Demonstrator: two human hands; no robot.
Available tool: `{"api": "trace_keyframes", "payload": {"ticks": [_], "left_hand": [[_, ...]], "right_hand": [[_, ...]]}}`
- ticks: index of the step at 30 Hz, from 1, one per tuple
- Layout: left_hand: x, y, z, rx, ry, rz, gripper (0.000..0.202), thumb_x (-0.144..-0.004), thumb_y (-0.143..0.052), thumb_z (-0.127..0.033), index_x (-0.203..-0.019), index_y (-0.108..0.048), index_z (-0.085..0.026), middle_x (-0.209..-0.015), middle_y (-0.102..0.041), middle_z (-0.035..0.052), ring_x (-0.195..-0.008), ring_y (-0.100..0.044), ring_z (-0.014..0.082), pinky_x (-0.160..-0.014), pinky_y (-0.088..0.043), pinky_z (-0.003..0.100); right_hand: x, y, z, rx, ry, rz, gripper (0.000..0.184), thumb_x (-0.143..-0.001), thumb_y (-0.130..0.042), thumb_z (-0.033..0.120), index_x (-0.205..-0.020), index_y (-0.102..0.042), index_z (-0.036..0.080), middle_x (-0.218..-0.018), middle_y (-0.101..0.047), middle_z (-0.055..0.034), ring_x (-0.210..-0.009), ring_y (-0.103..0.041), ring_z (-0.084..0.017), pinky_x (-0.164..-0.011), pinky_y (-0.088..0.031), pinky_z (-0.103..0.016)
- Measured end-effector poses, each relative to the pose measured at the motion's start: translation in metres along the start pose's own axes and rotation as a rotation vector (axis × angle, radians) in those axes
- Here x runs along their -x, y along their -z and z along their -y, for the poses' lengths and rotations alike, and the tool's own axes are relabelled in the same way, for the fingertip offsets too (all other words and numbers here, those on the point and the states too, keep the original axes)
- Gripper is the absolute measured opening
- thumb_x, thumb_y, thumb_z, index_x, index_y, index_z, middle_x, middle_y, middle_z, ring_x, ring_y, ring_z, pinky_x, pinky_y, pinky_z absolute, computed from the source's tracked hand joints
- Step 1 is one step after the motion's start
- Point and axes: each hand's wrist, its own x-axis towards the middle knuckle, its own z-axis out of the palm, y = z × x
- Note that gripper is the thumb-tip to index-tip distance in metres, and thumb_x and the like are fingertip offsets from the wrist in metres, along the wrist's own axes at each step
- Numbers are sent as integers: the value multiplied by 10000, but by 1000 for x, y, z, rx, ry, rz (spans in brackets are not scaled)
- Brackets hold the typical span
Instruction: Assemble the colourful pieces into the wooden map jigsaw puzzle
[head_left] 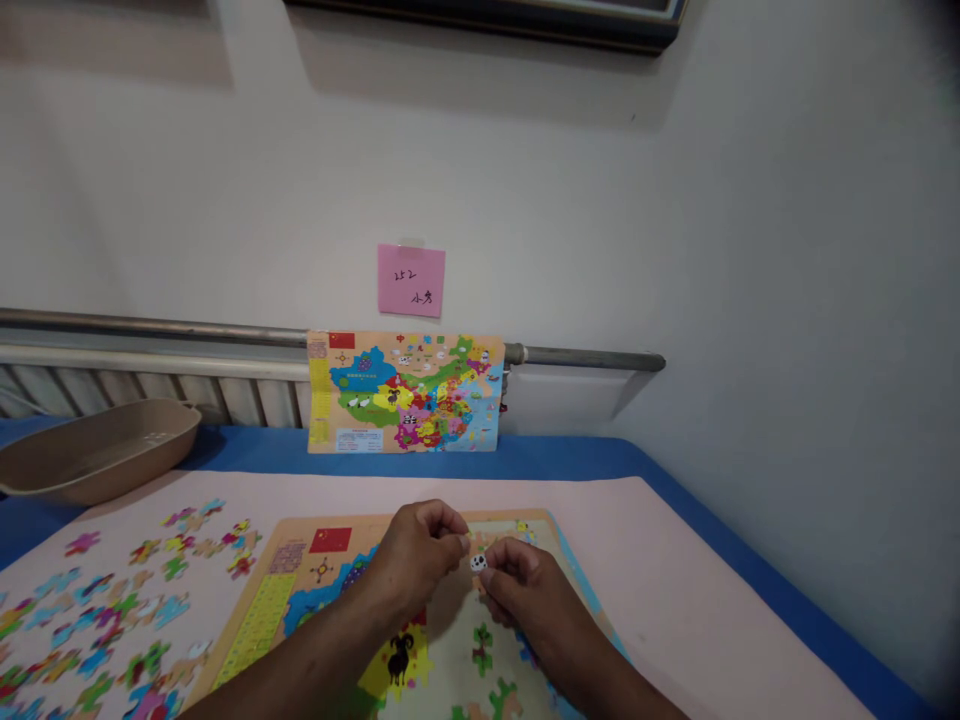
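Observation:
My right hand [529, 595] pinches a small puzzle piece [478, 565] with a white-and-black print between thumb and fingertips. Close beside it, my left hand [424, 555] has its thumb and forefinger pressed together; what they hold, if anything, is too small to name. Both hands are above the puzzle board [450, 655], a partly assembled map. Its left side shows a red flag, a yellow strip, blue land and a black ram. A few joined pieces [482, 648] lie loose on the pale bare part. My forearms hide some of the board.
Many loose puzzle pieces [97, 620] are scattered at left on the pink sheet [697, 600]. A brown tray [97, 455] stands at the back left. The printed reference map [405, 395] leans by the wall, below a pink note [411, 281] and near a pipe [592, 358].

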Motion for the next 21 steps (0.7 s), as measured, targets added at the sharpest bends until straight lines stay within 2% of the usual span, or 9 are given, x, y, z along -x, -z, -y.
{"api": "trace_keyframes", "payload": {"ticks": [14,21], "left_hand": [[-2,1,5,14,-7,-2,285,-537,-634,-369,-733,-612,-164,-536,-513,-40,-515,-426,118,-522,-312,265],[-2,0,1,-3,12,-35,281,-532,-618,-390,-700,-603,-165,-521,-493,-43,-500,-400,114,-501,-291,260]], "right_hand": [[2,-2,6,19,-33,-29,124,-713,-581,310,-732,-552,191,-537,-506,46,-505,-403,-102,-516,-293,-257],[4,-1,7,68,-72,-28,197,-770,-544,387,-750,-553,191,-560,-529,35,-499,-434,-105,-511,-313,-250]]}}
